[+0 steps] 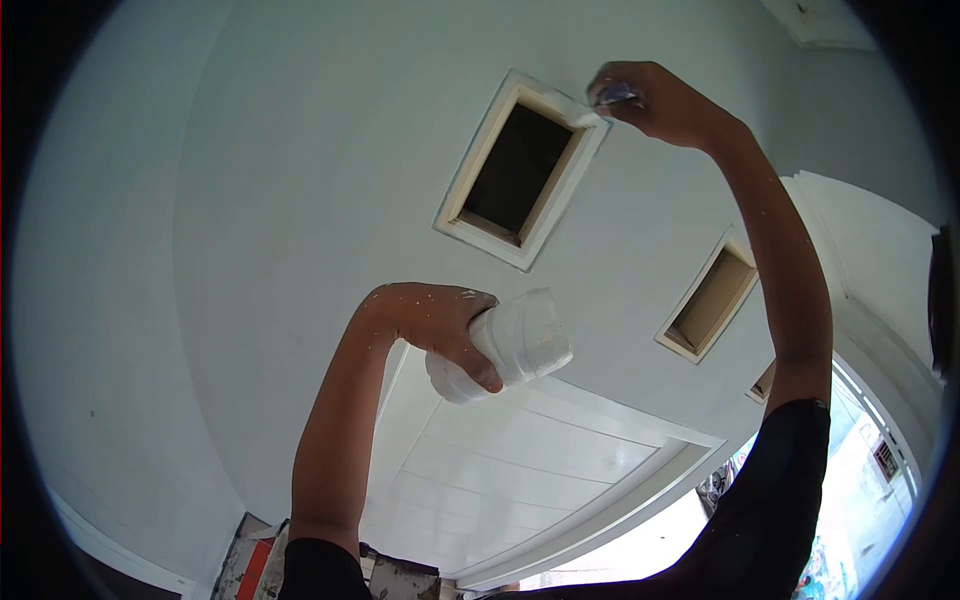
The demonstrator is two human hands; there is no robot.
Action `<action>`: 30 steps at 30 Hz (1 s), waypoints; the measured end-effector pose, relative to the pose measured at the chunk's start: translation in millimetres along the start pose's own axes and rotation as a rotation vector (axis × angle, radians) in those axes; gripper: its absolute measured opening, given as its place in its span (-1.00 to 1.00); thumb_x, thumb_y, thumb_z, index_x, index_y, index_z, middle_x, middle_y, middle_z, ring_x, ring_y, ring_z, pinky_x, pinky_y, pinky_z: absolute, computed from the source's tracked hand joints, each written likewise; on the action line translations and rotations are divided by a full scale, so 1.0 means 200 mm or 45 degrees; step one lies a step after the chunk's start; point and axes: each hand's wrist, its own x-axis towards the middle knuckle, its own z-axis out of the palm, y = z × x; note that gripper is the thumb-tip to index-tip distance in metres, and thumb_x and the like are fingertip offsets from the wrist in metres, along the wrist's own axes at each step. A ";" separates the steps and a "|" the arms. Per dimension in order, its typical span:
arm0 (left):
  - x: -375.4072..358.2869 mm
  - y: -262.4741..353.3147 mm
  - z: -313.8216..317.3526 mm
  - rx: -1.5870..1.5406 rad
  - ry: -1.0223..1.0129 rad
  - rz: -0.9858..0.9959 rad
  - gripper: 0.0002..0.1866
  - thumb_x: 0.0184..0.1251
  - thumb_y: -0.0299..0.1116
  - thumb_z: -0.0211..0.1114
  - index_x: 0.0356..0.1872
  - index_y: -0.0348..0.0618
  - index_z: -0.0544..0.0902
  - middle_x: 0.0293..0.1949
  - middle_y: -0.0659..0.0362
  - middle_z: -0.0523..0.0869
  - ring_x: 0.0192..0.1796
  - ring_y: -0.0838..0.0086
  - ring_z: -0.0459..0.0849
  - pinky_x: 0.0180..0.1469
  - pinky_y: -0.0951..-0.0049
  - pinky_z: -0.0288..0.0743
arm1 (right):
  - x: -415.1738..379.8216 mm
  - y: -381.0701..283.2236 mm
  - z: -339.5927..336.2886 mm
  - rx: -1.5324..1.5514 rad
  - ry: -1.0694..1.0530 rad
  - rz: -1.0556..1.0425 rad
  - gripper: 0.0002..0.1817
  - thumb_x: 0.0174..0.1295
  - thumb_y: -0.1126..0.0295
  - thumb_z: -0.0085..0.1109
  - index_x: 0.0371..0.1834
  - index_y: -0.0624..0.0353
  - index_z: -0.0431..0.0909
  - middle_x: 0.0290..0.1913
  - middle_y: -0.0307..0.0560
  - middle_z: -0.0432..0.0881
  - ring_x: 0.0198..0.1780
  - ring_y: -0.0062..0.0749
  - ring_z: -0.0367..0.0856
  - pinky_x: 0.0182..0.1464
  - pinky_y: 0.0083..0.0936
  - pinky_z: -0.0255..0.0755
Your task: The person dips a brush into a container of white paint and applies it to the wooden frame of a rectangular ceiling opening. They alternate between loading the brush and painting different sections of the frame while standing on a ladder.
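Observation:
My left hand (430, 325) is wrapped around a cut-off translucent plastic bottle (525, 335), which is tilted and smeared with white paint. White specks dot the back of that hand. Raised at the upper right, my right hand (665, 100) is closed around a paintbrush (615, 95); only a bluish-purple part of it shows and its tip is blurred. This hand is at the corner of a white-painted border (480, 130) around a rectangular wall opening. What lies inside the bottle is hidden from this angle.
A second framed recess (710, 300) is in the pale wall (330, 150), with part of a third (762, 383) lower right. Below is a white panelled surface (520, 450). Cluttered items (400, 578) lie at the bottom, and bright outdoor light enters at the lower right.

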 end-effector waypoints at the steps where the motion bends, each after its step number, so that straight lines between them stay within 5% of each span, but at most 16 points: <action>1: -0.01 0.01 0.00 0.019 0.010 -0.007 0.15 -0.40 0.15 0.78 0.35 -0.24 0.58 0.18 -0.09 0.77 0.19 -0.02 0.77 0.31 0.10 0.64 | -0.02 -0.02 -0.02 -0.055 -0.041 0.094 -0.85 0.49 0.48 0.26 0.05 0.19 0.66 0.04 -0.09 0.75 0.12 -0.27 0.77 0.23 -0.27 0.70; 3: -0.01 0.00 0.00 0.021 0.008 -0.002 0.14 -0.40 0.15 0.78 0.35 -0.23 0.59 0.18 -0.09 0.78 0.19 -0.02 0.77 0.31 0.11 0.64 | -0.02 -0.01 -0.02 -0.114 -0.074 0.194 -0.85 0.49 0.47 0.27 0.06 0.20 0.66 0.05 -0.09 0.75 0.12 -0.26 0.77 0.23 -0.27 0.70; 5: 0.01 -0.02 0.00 0.026 -0.002 0.014 0.14 -0.39 0.15 0.78 0.34 -0.23 0.59 0.18 -0.08 0.78 0.19 -0.02 0.77 0.31 0.11 0.64 | -0.01 0.03 0.03 0.202 0.210 -0.069 -0.81 0.47 0.44 0.29 0.07 0.21 0.69 0.01 -0.04 0.80 0.06 -0.23 0.76 0.18 -0.28 0.62; 12: 0.02 -0.01 0.01 0.008 -0.021 -0.008 0.12 -0.38 0.15 0.78 0.34 -0.23 0.59 0.18 -0.08 0.77 0.19 -0.02 0.76 0.30 0.11 0.65 | -0.05 0.07 0.06 0.051 0.165 0.136 -0.77 0.44 0.36 0.36 0.05 0.24 0.70 -0.05 0.01 0.81 -0.03 -0.27 0.78 0.09 -0.31 0.65; 15: 0.02 -0.01 0.01 0.024 -0.020 0.013 0.12 -0.37 0.15 0.77 0.34 -0.23 0.59 0.18 -0.08 0.77 0.19 -0.02 0.76 0.30 0.10 0.65 | -0.06 0.06 0.09 -0.001 0.295 0.138 -0.83 0.49 0.43 0.31 0.05 0.23 0.67 -0.03 -0.08 0.78 0.02 -0.39 0.78 0.16 -0.39 0.73; 17: 0.04 -0.02 0.01 0.033 -0.027 0.043 0.12 -0.37 0.15 0.77 0.34 -0.23 0.59 0.18 -0.08 0.77 0.19 -0.01 0.76 0.31 0.10 0.65 | -0.04 0.01 0.16 0.206 0.622 0.021 -0.84 0.49 0.45 0.30 0.04 0.24 0.67 -0.04 -0.05 0.78 -0.02 -0.39 0.79 0.12 -0.39 0.76; 23: 0.02 -0.01 0.01 0.025 -0.029 -0.011 0.12 -0.37 0.14 0.77 0.35 -0.22 0.59 0.18 -0.09 0.77 0.19 -0.03 0.76 0.31 0.07 0.64 | -0.08 0.10 0.15 0.002 0.419 0.170 -0.80 0.48 0.45 0.31 0.08 0.27 0.67 -0.09 -0.03 0.78 -0.06 -0.36 0.79 0.09 -0.40 0.78; 30: 0.06 -0.03 0.02 0.032 -0.059 0.021 0.11 -0.37 0.14 0.76 0.33 -0.23 0.60 0.17 -0.10 0.77 0.18 -0.02 0.77 0.30 0.09 0.65 | -0.03 0.05 0.21 0.110 0.609 -0.036 -0.82 0.48 0.46 0.31 0.05 0.28 0.67 -0.13 -0.03 0.78 -0.11 -0.38 0.79 0.08 -0.39 0.77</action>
